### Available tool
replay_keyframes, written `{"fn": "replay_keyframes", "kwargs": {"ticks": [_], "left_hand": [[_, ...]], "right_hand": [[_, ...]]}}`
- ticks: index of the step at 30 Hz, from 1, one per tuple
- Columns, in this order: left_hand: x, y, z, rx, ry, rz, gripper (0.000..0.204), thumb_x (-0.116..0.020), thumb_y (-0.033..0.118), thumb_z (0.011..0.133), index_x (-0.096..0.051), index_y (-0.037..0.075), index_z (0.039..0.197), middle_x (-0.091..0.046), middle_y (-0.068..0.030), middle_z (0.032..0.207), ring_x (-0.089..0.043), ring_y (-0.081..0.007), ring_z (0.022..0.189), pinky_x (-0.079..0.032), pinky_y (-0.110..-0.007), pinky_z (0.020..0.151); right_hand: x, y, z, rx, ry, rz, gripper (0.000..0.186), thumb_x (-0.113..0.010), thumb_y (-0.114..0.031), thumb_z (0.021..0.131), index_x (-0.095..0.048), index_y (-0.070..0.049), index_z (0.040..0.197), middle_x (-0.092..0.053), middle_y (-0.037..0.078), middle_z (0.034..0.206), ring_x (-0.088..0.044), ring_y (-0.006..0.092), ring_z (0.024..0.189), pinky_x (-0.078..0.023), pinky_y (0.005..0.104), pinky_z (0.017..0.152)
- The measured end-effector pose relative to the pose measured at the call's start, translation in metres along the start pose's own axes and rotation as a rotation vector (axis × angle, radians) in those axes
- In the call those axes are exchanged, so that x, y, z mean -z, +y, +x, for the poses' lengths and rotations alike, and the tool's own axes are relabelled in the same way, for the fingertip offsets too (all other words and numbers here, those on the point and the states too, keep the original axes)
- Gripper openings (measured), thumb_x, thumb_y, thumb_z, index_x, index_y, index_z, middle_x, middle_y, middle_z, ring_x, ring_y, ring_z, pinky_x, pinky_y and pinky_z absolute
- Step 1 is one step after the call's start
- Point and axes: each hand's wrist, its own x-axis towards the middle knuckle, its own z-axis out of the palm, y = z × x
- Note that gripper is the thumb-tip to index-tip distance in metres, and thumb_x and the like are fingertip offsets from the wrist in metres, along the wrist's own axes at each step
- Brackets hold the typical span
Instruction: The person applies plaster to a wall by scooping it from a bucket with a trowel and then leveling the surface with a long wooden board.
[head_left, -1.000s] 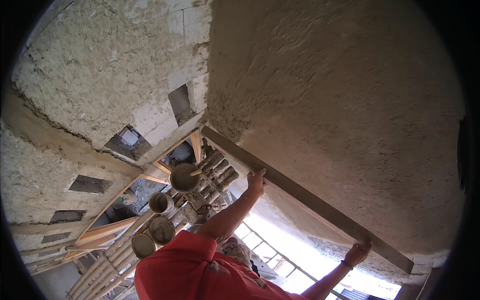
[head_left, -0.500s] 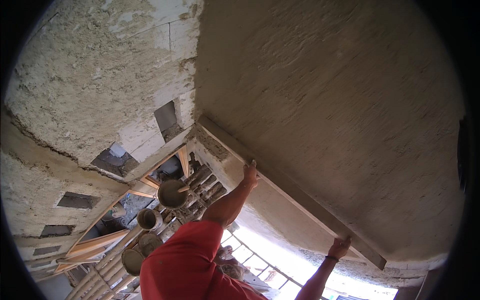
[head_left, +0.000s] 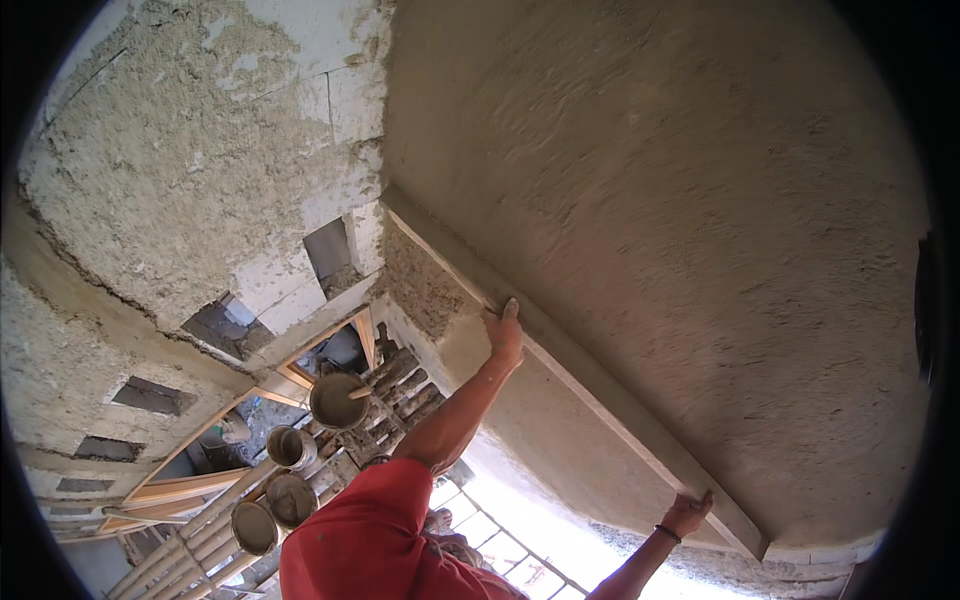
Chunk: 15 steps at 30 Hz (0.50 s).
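**Containers and poles to your left**

On your left, a rough pale wall has several rectangular openings. Nearer you, four round containers cluster beside tied poles; a pale handle rests in the farthest one. Orange-brown timber lies left of them. To their right, a dark-barred grid shows against glare.

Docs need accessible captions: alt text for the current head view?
A person's left hand and right hand grip a long, straight grey-brown board held diagonally against a brown plastered wall. Below is their red shirt; at left, round mortar-smeared buckets, pale wooden poles and a rough pale block wall with rectangular openings.
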Motion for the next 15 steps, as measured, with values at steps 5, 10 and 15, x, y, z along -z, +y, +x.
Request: {"fn": "replay_keyframes", "kwargs": {"ticks": [5,10,15], "left_hand": [[-0.055,0.045,-0.026,-0.116,0.013,0.022,0.043,-0.059,0.010,0.090,-0.038,-0.008,0.122,-0.050,-0.0173,0.121,-0.051,-0.0226,0.110,-0.041,-0.035,0.095],[-0.082,0.071,-0.036,-0.167,-0.066,0.053,0.054,-0.059,0.008,0.089,-0.030,-0.012,0.131,-0.044,-0.0228,0.131,-0.045,-0.0255,0.119,-0.035,-0.036,0.103],[-0.111,0.095,-0.056,-0.200,-0.062,0.149,0.060,-0.059,0.011,0.089,-0.025,-0.015,0.131,-0.041,-0.0263,0.131,-0.043,-0.0279,0.121,-0.033,-0.037,0.104]], "right_hand": [[0.030,-0.039,0.013,-0.201,-0.038,0.022,0.069,-0.076,-0.009,0.073,-0.046,-0.005,0.136,-0.060,0.014,0.127,-0.061,0.0237,0.107,-0.051,0.0342,0.088],[0.031,-0.024,0.035,-0.168,0.010,0.337,0.062,-0.069,0.002,0.078,-0.045,-0.004,0.135,-0.057,0.013,0.124,-0.058,0.0224,0.105,-0.052,0.0334,0.089],[0.045,-0.032,0.048,-0.076,0.042,0.288,0.059,-0.061,0.013,0.081,-0.043,-0.002,0.135,-0.048,0.014,0.131,-0.053,0.0251,0.110,-0.053,0.0357,0.090]]}}
